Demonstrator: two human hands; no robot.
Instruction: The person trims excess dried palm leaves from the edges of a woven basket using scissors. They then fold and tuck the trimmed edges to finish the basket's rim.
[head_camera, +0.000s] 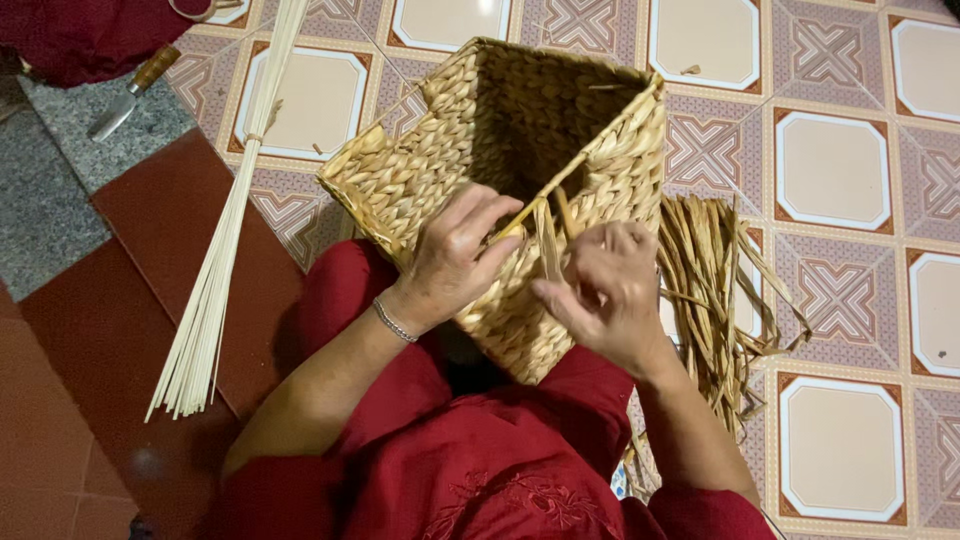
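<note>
A square woven basket (500, 170) rests on the person's lap, tipped so its open mouth faces up and away, with one corner pointing down toward the red clothing (480, 460). The left hand (455, 255) is closed over the near rim, fingers curled around the edge and thumb pressed on the outer weave. The right hand (605, 290) pinches a loose flat strand (548, 240) that stands up from the rim, thumb and fingers closed on it.

By its look, the basket is light for its bulk and fairly stiff, since the walls hold their shape with nothing inside. The plaited surface is rough and ridged, so it should not slip in the hand. The rim and corners look like the firmest places to hold; the loose strand looks pliable but could fray or split if bent sharply.

The inside of the basket is dark and shows nothing but a few stray strand ends near the far rim.

A heap of loose dried strands (710, 290) lies on the patterned tile floor (840, 170) just beside the right forearm. A long bundle of pale thin sticks (225, 250) lies on the floor to the left, well apart from the basket, and a small knife with a wooden handle (130, 92) sits farther off at the upper left
</note>
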